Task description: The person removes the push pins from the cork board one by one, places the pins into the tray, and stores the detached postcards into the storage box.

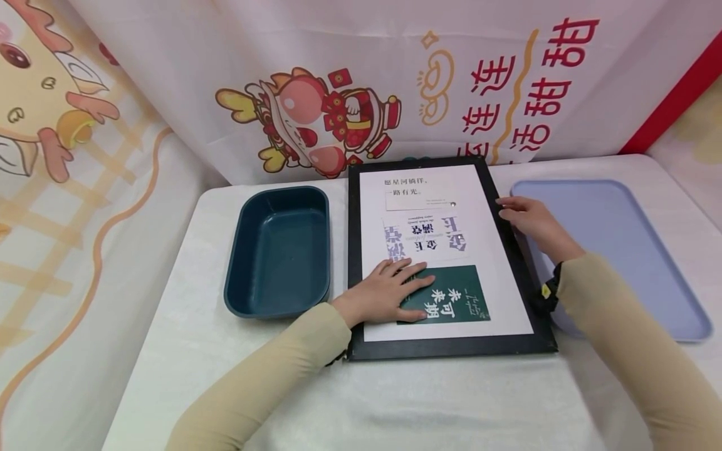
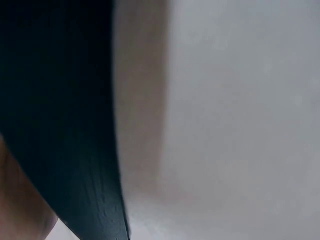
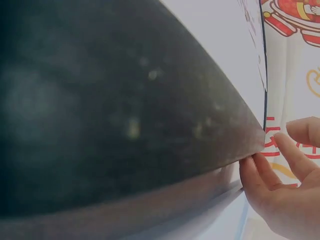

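Note:
A black picture frame (image 1: 445,347) lies on the table, holding a white sheet. On the sheet are a dark green card (image 1: 462,294) at the near end, a white card with purple and black lettering (image 1: 431,238) in the middle, and a pale card with small text (image 1: 412,200) at the far end. My left hand (image 1: 386,291) rests on the green card, fingers spread, covering its left part. Beside the frame's right edge, my right hand (image 1: 533,222) touches the border with its fingertips. The right wrist view shows some fingers (image 3: 250,172) against the frame's lower edge, with the thumb apart.
A deep teal plastic basin (image 1: 276,310) stands left of the frame. To the right lies a shallow lavender tray (image 1: 620,250), partly behind my right forearm. A white cloth (image 1: 451,401) covers the table, and a printed curtain (image 1: 186,75) hangs at the back.

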`<action>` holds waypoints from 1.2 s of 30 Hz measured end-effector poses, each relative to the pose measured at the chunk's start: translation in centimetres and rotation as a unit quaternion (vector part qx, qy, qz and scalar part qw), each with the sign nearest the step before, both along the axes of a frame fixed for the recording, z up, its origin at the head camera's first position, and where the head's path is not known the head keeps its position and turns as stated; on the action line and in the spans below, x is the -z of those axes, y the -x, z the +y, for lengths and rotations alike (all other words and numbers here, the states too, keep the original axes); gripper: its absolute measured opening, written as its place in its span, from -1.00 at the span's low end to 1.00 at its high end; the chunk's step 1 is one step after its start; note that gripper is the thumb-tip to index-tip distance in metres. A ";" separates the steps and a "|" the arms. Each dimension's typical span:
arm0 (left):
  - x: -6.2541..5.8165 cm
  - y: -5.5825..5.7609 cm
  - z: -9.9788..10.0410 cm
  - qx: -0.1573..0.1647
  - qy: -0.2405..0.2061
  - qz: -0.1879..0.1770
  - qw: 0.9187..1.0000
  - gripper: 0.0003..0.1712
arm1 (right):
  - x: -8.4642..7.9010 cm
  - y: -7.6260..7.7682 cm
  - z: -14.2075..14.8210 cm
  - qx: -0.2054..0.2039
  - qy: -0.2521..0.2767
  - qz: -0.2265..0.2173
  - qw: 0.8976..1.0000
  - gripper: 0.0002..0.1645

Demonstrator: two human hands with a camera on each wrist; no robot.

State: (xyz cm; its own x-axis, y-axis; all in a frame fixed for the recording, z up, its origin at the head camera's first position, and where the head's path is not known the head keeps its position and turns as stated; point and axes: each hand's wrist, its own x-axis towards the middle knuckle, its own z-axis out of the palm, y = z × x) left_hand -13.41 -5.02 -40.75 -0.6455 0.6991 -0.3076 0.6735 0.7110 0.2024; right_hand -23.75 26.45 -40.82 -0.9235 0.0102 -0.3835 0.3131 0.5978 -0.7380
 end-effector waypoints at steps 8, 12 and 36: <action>-0.1 0.0 0.0 -0.001 -0.001 -0.001 1.000 -0.17 | -0.2 0.3 -0.8 -0.035 -0.046 0.007 0.998 -0.34; -0.1 0.0 0.0 -0.001 -0.001 0.001 1.000 -0.17 | -1.2 -0.3 -1.4 -0.052 -0.059 -0.002 0.997 -0.31; -0.1 -0.1 0.0 0.000 -0.016 0.005 1.000 -0.17 | -1.4 -0.3 -1.3 -0.081 -0.081 -0.013 0.993 -0.23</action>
